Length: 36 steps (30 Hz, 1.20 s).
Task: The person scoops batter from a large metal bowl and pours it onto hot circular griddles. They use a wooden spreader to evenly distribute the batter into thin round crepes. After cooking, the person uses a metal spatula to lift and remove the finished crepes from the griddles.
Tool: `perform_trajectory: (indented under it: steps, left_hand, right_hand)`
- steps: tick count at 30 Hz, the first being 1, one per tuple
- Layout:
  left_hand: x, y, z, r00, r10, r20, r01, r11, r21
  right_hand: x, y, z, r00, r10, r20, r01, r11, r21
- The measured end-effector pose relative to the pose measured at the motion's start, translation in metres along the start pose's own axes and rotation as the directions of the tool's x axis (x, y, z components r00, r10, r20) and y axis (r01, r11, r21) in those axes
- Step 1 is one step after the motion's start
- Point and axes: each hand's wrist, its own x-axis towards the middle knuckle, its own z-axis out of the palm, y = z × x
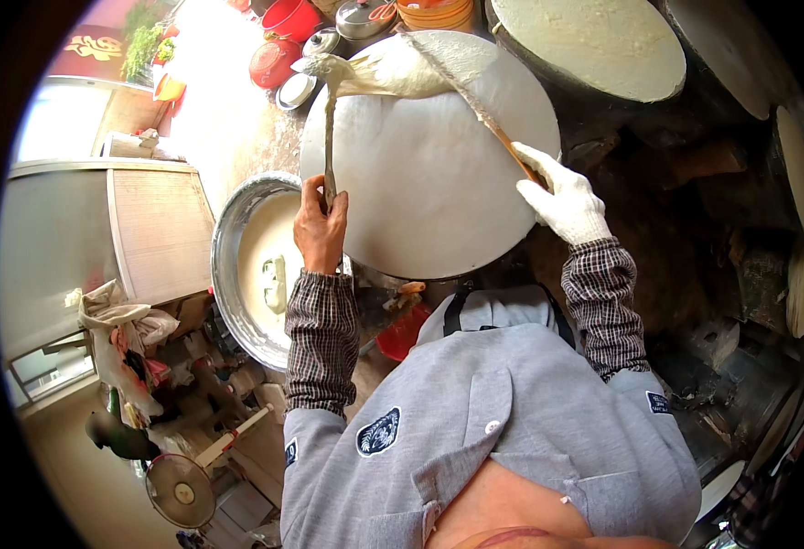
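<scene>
Before me lies a large round griddle with a thin pale film over its surface. A thick mass of pale batter stretches across its far part. My left hand, bare, grips the handle of a batter-coated utensil; its far end is buried in a lump of batter at the griddle's far left edge. In a white knit glove, my right hand holds a long wooden stick or scraper, crusted with batter, which lies slantwise over the griddle and the batter mass.
A metal basin of batter stands left of the griddle. Another batter-covered round griddle is at the upper right, with more along the right. Red bowls and a lidded pot stand beyond. A fan is at lower left.
</scene>
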Motion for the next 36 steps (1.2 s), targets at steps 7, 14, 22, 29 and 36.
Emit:
perform_trajectory:
  steps: [7,14,22,29,36]
  left_hand:
    - [-0.002,-0.015,-0.001,0.999,-0.008,-0.031,0.006,0.999,-0.042]
    - [-0.007,-0.016,-0.002,0.998,-0.043,-0.056,0.037,0.993,-0.113]
    - [-0.016,-0.027,-0.008,0.993,-0.066,-0.096,0.053,0.99,-0.127]
    - [-0.031,-0.037,-0.011,0.985,-0.125,-0.121,0.112,0.988,-0.107]
    - [-0.045,-0.038,-0.015,0.975,-0.176,-0.134,0.157,0.977,-0.142]
  right_hand:
    - [0.013,-0.008,0.006,0.995,-0.094,0.029,0.094,0.996,0.006]
    - [0.042,-0.014,0.018,0.987,0.021,0.157,-0.011,0.998,-0.063]
    - [0.071,-0.036,0.011,0.994,-0.05,0.102,0.064,0.987,-0.144]
    - [0.068,-0.042,0.019,0.951,0.017,0.309,-0.009,1.0,-0.028]
    - [0.095,-0.036,0.032,0.952,-0.071,0.298,0.122,0.98,-0.158]
